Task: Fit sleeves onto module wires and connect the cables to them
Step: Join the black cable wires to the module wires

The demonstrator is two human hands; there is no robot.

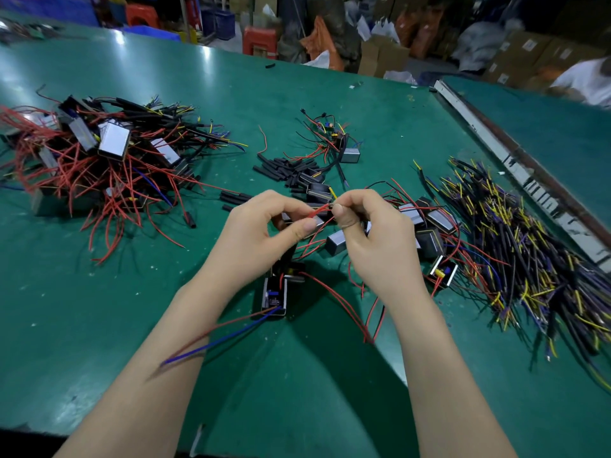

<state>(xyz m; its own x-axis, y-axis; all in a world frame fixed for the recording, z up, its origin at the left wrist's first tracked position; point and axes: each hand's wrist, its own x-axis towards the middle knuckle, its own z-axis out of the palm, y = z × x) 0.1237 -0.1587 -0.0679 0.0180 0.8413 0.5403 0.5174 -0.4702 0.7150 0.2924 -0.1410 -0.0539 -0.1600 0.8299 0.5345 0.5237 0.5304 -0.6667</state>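
My left hand (261, 233) pinches a red module wire (319, 211) between thumb and fingers, above the green table. My right hand (370, 233) pinches the wire's far end together with a yellow-tipped cable end (332, 192). The two hands nearly touch at the fingertips. Below the left hand hangs a black and silver module (274, 294), with red and blue wires trailing toward my left forearm. Black sleeves (284, 170) lie in a loose heap just beyond the hands. Whether a sleeve sits on the pinched wire is hidden by my fingers.
A big pile of modules with red wires (99, 157) fills the left of the green table (165, 292). A heap of black cables with yellow tips (515, 246) lies on the right. Several loose modules (429, 223) sit by my right hand. A person in white (585, 81) is at far right.
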